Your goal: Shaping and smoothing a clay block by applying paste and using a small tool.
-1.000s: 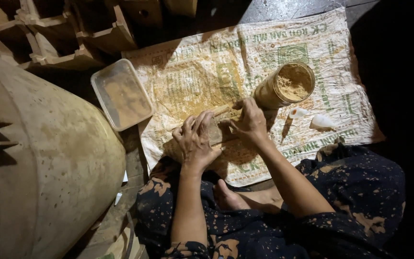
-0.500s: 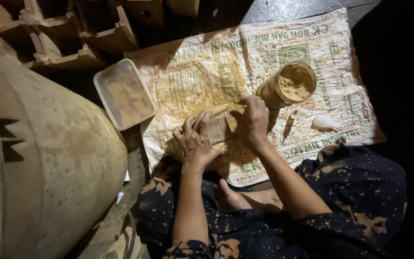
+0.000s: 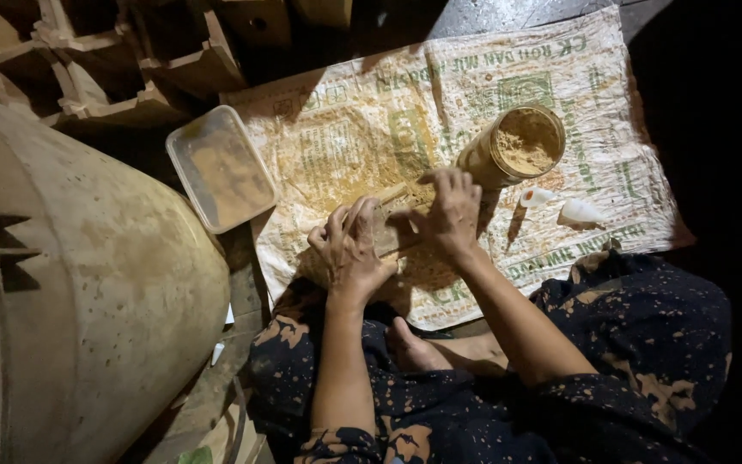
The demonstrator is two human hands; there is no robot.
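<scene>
Block (image 3: 392, 225) half-hidden under both hands

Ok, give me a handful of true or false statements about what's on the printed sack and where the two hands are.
1. Both hands press on a small wooden block on the sack. True: the left hand and right hand are both on the wooden block.
2. The round jar is empty. False: the jar holds tan powder.
3. The rectangular plastic tray lies to the left of the hands. True: the tray lies partly on the left edge of the sack.
4. The right hand is gripping the jar. False: it rests on the block, just below the jar.
5. Two small white pieces lie to the right of the jar. True: the white pieces lie on the sack.
</scene>
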